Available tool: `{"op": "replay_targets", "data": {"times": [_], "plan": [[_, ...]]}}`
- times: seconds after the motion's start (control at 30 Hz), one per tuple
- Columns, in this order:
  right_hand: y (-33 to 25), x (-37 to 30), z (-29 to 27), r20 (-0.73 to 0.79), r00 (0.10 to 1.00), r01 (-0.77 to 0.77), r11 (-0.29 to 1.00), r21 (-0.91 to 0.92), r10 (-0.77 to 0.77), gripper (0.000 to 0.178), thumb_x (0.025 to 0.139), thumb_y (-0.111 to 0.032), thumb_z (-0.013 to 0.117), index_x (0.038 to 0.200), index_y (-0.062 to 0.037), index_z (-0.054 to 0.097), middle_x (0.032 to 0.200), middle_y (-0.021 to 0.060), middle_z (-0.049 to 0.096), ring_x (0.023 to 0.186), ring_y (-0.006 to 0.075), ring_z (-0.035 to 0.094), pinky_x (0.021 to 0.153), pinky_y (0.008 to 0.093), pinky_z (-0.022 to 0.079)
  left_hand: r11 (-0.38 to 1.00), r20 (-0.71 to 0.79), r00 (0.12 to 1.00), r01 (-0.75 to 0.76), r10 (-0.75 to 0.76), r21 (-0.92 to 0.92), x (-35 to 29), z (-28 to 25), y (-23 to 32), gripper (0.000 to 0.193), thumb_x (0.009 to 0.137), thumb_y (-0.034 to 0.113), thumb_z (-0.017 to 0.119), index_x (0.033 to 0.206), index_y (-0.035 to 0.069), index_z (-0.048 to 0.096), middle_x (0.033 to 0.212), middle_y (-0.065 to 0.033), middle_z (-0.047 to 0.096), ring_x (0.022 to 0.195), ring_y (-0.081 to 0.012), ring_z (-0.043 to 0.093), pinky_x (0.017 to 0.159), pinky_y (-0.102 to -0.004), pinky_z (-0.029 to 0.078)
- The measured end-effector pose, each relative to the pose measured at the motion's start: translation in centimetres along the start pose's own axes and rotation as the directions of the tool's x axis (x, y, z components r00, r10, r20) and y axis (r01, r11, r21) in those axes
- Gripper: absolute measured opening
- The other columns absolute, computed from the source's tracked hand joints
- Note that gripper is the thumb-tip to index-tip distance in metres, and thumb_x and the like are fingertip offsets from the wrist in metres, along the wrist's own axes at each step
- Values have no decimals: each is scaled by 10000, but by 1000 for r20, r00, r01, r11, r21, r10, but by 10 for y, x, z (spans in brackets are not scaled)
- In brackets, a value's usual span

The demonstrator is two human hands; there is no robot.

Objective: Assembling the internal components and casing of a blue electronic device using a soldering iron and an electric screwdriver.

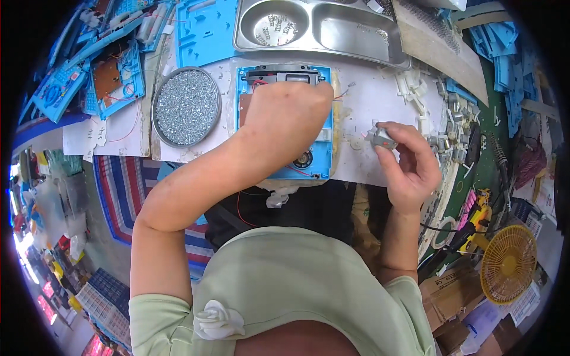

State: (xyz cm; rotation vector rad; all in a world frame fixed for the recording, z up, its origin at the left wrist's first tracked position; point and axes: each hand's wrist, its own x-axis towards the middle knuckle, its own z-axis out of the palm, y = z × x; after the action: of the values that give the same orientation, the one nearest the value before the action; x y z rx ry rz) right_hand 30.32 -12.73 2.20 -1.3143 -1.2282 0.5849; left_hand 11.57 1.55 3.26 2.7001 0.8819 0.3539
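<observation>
In front of me lies a blue plastic housing (325, 155) with a dark mechanism along its far end, wires, a brown board and a small round speaker (303, 159). My left hand (288, 110) is over the housing with its fingers curled closed. The back of that hand hides the fingertips and anything they may hold. To the right of the housing, my right hand (411, 163) pinches a small silver motor (384, 140) between thumb and fingers, with a whitish piece at its far end.
A round metal bowl of small screws (187, 107) stands left of the housing. Behind it sits a steel compartment tray (350, 34) with springs. Several motors (456, 127) and white parts lie at the right. Wired blue housings (116, 80) are piled left. A yellow fan (508, 264) is lower right.
</observation>
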Motion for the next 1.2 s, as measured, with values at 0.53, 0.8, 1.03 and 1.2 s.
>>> {"op": "replay_targets", "data": {"times": [0.53,0.8,1.03,1.2], "plan": [[16,63,43,397,917,224,865,-448,-32,280,748,-120,812,1017,-123,733,1403,105,582,1307,375,431,1113,471,370,886,-373,907,-328,197,-328,-40,-6,-53,245,730,-36,801,952,52,747,968,-109,700,804,-246,700,652,-330,565],[6,65,49,404,913,170,851,-498,54,262,739,-124,821,991,-119,750,1429,116,563,1328,395,406,1123,476,369,800,-348,937,-231,30,-553,-28,-6,-41,186,793,-40,762,965,28,738,881,-89,692,733,-216,681,635,-300,545],[9,66,41,422,901,139,855,-499,100,334,741,-134,826,1069,-115,766,1422,119,577,1330,379,416,1129,471,364,779,-202,970,-21,-136,-627,-23,-10,-23,120,836,-31,738,947,15,727,868,-86,695,699,-195,640,608,-293,508],[-5,31,-32,-120,991,-91,959,-270,61,309,836,-34,753,1142,-29,719,1210,108,703,1072,218,639,925,346,510,882,-379,925,-176,-3,-438,-15,-7,-22,121,785,43,778,888,81,726,792,-53,658,734,-262,596,676,-374,472]]}}
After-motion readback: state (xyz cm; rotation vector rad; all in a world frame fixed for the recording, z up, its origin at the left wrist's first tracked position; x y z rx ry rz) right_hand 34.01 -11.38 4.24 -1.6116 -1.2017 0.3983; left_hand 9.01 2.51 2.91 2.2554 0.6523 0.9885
